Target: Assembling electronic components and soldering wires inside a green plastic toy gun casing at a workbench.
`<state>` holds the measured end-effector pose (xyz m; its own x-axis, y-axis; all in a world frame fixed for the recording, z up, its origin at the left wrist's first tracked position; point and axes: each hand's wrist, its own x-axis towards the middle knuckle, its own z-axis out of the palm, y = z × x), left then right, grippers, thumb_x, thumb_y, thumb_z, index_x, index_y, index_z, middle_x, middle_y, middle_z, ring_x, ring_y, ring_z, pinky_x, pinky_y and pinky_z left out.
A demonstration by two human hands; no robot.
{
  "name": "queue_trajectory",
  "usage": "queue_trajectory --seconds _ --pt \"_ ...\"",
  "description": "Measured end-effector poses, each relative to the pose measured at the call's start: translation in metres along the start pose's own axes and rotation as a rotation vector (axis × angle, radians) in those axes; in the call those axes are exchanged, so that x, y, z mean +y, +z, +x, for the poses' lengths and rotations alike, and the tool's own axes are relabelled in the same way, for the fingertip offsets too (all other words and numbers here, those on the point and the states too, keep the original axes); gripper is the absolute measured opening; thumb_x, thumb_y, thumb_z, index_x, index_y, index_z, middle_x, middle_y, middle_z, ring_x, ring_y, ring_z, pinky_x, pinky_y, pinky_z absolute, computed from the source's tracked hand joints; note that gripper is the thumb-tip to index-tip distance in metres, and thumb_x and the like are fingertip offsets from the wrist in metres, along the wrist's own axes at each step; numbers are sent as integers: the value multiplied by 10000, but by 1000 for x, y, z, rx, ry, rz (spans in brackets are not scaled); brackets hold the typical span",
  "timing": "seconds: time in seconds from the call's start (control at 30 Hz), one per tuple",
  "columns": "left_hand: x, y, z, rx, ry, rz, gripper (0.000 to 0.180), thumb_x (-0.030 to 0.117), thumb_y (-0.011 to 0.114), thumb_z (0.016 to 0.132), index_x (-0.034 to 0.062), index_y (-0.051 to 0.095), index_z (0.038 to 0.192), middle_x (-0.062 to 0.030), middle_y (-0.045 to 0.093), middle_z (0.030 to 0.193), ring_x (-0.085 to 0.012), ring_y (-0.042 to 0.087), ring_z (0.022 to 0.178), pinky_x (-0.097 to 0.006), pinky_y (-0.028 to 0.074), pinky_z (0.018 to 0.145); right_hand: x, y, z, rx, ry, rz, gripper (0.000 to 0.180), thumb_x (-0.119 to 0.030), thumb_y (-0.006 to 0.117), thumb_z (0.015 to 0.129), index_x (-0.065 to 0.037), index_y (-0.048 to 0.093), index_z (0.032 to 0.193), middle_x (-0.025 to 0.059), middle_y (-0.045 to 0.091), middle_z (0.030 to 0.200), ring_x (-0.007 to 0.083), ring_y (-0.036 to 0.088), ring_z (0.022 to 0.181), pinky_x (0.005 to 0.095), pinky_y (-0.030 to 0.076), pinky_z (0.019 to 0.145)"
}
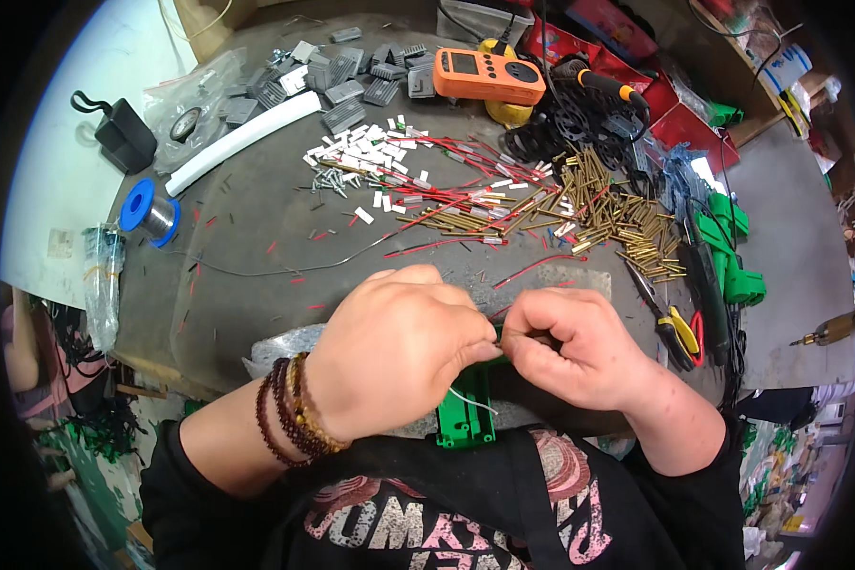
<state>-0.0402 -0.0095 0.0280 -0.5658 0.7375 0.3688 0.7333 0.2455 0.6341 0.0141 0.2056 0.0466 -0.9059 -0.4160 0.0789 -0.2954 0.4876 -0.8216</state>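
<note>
My left hand [404, 342], with beaded bracelets on its wrist, is closed in a pinch above a green plastic housing [464, 423]. Facing it almost fingertip to fingertip, my right hand [575, 347] is pinched shut too. Whatever lies between the fingers is too small and covered to name. A thin pale wire [475, 400] shows just below my left fingers, over the housing; whether it is held cannot be seen. The hands hide the upper part of the housing, which sits close against my body at the table's near edge.
Beyond the hands lie red wires [541, 266], brass tubes [627, 204], white pieces [370, 147] and grey plastic parts [342, 85]. A solder spool [150, 213] stands left. Right are yellow-handled pliers [673, 328] and green parts [731, 252]; an orange meter [489, 76] is at the back.
</note>
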Motion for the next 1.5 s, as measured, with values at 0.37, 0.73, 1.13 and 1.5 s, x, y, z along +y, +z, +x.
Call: queue_trajectory --seconds 0.37,0.73,1.13,1.5 --pt "2 20 -5 120 -119 -108 162 76 790 693 55 631 716 -103 589 703 -325 601 670 -409 471 584 1 -1 1 -13 5 -69 91 -101 624 837 -31 578 801 112 587 673 317 615 641 404 480 582" --pt "6 18 -12 108 -33 -36 162 148 765 776 65 628 752 -71 589 762 -299 598 747 -401 482 637 -4 4 -6 34 -209 -446 124 -136 684 820 -57 592 843 98 580 729 311 610 640 403 480 545" --pt "-5 32 -8 285 -39 -11 177 162 772 697 110 604 709 -43 560 743 -271 568 725 -406 478 646 -18 -31 29 -100 110 -143 151 -139 634 869 -31 622 764 101 554 643 217 558 567 356 450 537" --pt "-8 28 -27 266 -17 -122 128 156 767 779 76 676 816 -64 631 798 -274 615 720 -379 503 654 31 51 162 -147 18 -668 197 -210 652 880 -23 677 937 163 679 884 365 653 873 457 515 792"
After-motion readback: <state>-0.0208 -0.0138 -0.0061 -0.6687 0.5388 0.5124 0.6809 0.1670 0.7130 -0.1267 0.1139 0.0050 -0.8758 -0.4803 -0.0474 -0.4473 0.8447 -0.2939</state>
